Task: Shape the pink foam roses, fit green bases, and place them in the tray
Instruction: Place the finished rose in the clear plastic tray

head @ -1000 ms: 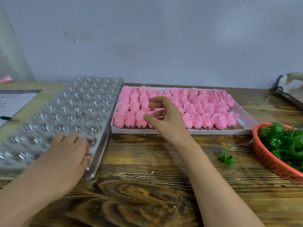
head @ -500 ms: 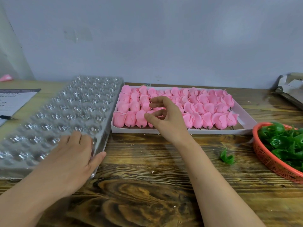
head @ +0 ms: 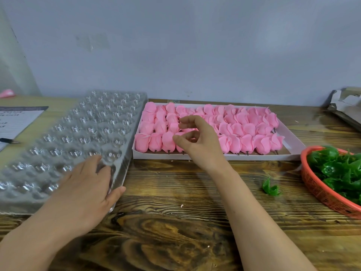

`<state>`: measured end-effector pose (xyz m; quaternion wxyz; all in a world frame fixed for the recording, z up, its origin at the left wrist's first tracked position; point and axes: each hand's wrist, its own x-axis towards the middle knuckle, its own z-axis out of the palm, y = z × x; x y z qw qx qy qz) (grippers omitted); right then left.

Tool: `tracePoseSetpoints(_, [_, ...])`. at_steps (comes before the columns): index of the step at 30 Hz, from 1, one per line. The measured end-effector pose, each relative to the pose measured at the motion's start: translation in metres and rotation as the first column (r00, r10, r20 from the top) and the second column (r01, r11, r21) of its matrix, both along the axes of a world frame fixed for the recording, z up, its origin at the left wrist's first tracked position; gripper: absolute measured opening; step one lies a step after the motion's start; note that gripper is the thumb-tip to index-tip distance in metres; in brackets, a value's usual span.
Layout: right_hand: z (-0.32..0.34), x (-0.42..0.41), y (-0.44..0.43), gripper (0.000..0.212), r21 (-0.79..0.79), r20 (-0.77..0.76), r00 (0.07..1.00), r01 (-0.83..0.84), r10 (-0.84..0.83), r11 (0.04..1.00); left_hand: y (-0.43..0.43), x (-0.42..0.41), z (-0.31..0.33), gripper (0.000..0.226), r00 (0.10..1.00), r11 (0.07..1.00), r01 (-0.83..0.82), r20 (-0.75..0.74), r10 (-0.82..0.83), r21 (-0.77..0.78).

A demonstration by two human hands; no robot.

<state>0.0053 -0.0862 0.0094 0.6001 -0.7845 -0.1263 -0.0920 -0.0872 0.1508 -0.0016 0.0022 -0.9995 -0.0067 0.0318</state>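
A clear plastic tray (head: pixel 88 124) with several rows of round cups lies at the left, blurred. My left hand (head: pixel 84 192) lies flat on its near right corner, thumb along the tray's edge. Several rows of pink foam roses (head: pixel 244 130) fill a shallow white box (head: pixel 289 142) in the middle. My right hand (head: pixel 199 141) hovers over the front rows of roses, its fingers loosely curled and holding nothing. Green bases (head: pixel 340 169) are heaped in an orange basket (head: pixel 320 190) at the right. One loose green base (head: pixel 270 187) lies on the wooden table beside the basket.
A printed sheet (head: pixel 17 118) and a pen (head: pixel 8 141) lie at the far left beyond the tray. Torn cardboard (head: pixel 347 106) sits at the back right. A grey wall stands close behind the table.
My left hand has slid to the right along the clear tray's near corner and the tray has shifted with it. My right hand stays over the roses, fingers slightly more curled.
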Motion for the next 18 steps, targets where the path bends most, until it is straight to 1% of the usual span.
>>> tracePoseSetpoints(4, [0.0,0.0,0.0,0.038,-0.001,-0.003,1.0,0.0,0.0,1.0,-0.002,-0.001,0.001,0.047,1.0,1.0,0.022,0.017,-0.022,-0.01])
tracePoseSetpoints(5, [0.0,0.0,0.0,0.038,-0.002,-0.002,1.0,0.0,0.0,1.0,-0.002,-0.002,0.001,0.049,1.0,1.0,0.023,0.012,-0.022,-0.004])
tracePoseSetpoints(10, [-0.001,0.001,0.0,0.038,-0.011,0.001,1.0,0.004,-0.004,1.0,-0.002,-0.006,0.008,0.087,1.0,1.0,-0.008,-0.03,0.008,0.001])
tracePoseSetpoints(11, [-0.001,0.001,-0.001,0.038,-0.013,0.002,1.0,0.006,-0.006,1.0,-0.004,-0.007,0.009,0.087,1.0,1.0,-0.011,-0.023,0.011,-0.009])
tracePoseSetpoints(14, [0.0,0.001,-0.001,0.037,-0.015,0.003,1.0,0.015,-0.015,1.0,-0.008,-0.01,0.017,0.072,0.999,0.995,-0.049,-0.01,0.048,-0.083])
tracePoseSetpoints(18, [0.0,0.002,-0.002,0.037,-0.009,0.006,1.0,0.03,-0.03,1.0,-0.017,-0.013,0.034,0.081,0.994,0.976,-0.108,0.005,0.11,-0.187])
